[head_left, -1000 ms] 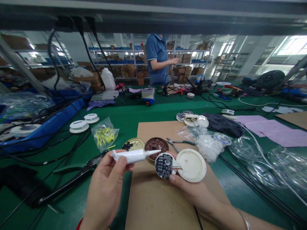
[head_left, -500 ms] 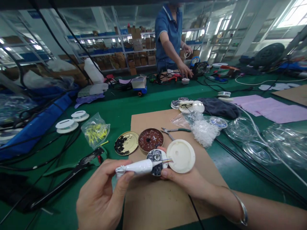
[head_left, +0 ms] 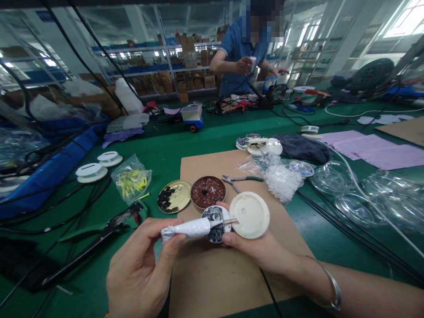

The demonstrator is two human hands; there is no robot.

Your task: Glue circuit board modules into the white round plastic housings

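Between the thumb and fingers of my left hand (head_left: 142,265) is a white squeeze tube (head_left: 188,229), its nozzle pointing right over a round circuit board (head_left: 213,216). My right hand (head_left: 255,247) grips the board by its edge, along with a round white plastic cover (head_left: 250,215). Thin coloured wires (head_left: 234,221) run from the board to the cover. The nozzle tip lies over the board near the wires; whether it touches, I cannot tell. Just behind the board sits a round tin (head_left: 208,192) of reddish-brown grains, beside a gold lid (head_left: 175,197) with black pieces.
Cutting pliers (head_left: 245,179) and a bag of small white parts (head_left: 283,183) lie on the cardboard (head_left: 198,282). On the left are a crimping tool (head_left: 109,234) and a bag of yellow pieces (head_left: 130,181). Clear plastic covers (head_left: 357,207) are at right. A co-worker (head_left: 245,53) stands across the table.
My left hand, the tube and the held parts have barely moved. The co-worker has leaned over and raised a small white item from the table.
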